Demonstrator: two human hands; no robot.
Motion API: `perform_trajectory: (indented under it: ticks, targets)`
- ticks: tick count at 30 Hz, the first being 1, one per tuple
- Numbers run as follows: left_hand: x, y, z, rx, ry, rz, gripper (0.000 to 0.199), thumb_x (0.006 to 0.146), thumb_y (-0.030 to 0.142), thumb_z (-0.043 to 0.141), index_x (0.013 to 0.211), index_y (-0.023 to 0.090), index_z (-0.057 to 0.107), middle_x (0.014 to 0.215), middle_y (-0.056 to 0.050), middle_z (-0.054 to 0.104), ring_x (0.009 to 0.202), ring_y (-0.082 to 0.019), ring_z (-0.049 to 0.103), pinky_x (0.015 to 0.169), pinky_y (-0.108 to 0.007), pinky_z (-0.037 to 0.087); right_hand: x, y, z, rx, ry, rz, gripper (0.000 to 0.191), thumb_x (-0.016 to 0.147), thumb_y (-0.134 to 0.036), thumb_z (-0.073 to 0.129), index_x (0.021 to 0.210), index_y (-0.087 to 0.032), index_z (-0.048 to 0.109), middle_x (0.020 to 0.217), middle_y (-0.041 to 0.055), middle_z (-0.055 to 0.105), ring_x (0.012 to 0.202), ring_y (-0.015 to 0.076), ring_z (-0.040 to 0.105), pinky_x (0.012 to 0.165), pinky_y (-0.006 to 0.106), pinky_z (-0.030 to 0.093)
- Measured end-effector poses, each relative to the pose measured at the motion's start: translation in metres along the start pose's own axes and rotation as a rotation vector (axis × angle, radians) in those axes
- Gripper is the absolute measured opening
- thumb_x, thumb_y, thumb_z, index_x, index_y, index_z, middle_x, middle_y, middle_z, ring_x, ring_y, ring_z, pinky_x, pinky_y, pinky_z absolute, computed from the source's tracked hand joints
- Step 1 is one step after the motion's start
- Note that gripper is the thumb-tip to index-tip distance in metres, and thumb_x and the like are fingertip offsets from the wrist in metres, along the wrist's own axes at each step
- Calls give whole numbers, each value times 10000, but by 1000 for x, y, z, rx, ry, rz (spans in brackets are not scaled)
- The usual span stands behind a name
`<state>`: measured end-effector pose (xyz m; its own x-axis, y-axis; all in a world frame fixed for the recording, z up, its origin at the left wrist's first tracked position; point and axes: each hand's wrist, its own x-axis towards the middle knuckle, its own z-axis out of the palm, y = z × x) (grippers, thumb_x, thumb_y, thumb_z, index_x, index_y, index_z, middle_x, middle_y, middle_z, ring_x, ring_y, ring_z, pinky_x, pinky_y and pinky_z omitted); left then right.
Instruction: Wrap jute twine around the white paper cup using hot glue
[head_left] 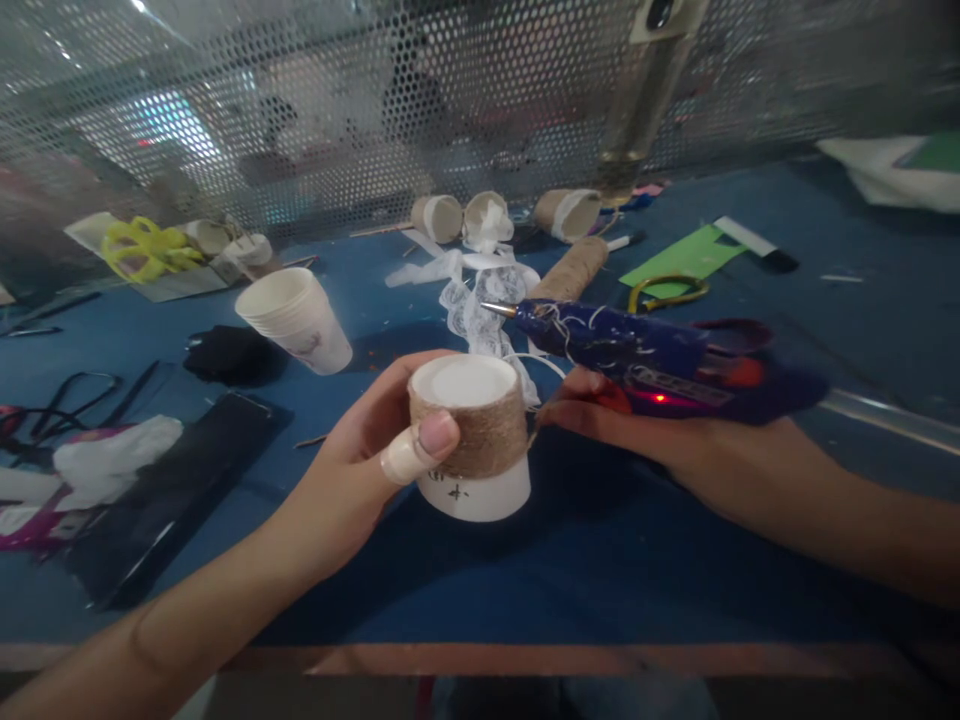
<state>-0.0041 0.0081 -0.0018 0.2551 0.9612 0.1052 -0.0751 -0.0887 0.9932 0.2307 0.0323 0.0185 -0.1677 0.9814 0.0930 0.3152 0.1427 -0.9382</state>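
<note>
A white paper cup [480, 497], bottom up, has brown twine [487, 435] wound round its upper part. My left hand [397, 440] is closed round the cup from the left, its bandaged thumb pressed on the twine. In my right hand [630, 425] is a blue hot glue gun [622, 345], its metal nozzle pointing left above and behind the cup and a red light glowing on its side. The thumb and forefinger of that hand reach the cup's right side, where a loose strand of twine seems to be pinched. White lace ribbon [487, 300] lies behind the cup.
Stacked paper cups [300, 320] lean at left, near yellow scissors [150, 250] and a black pouch [172, 500]. A twine roll [574, 268], several wrapped cups [570, 213] and a green card [682, 258] lie behind. A perforated metal panel [337, 120] borders the table's back.
</note>
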Motion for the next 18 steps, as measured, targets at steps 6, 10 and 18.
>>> perform_trajectory:
  ticks: [6,10,18]
  targets:
    - [-2,-2,-3,-3,-67,-5,398,878,511,682,1229,324,682,1240,-86,697,1189,-317,641,961,-444,561,0,0,-1,-90,-7,-94,267,703,-530,784,674,-300,651,852,-14,695,792,222,638,880,402,557]
    - [-2,-3,-3,-4,-85,-1,382,882,499,685,1230,343,679,1245,-67,687,1183,-289,634,953,-391,557,-1,1,0,-48,-38,-122,201,730,-455,781,690,-302,658,796,-34,680,756,193,627,843,356,561]
    - [-3,-3,-2,-23,-124,-6,388,881,472,695,1245,341,670,1266,-65,686,1177,-277,641,914,-337,571,-2,9,-2,-38,-68,-135,165,768,-428,789,742,-311,675,816,-48,700,765,188,643,839,339,565]
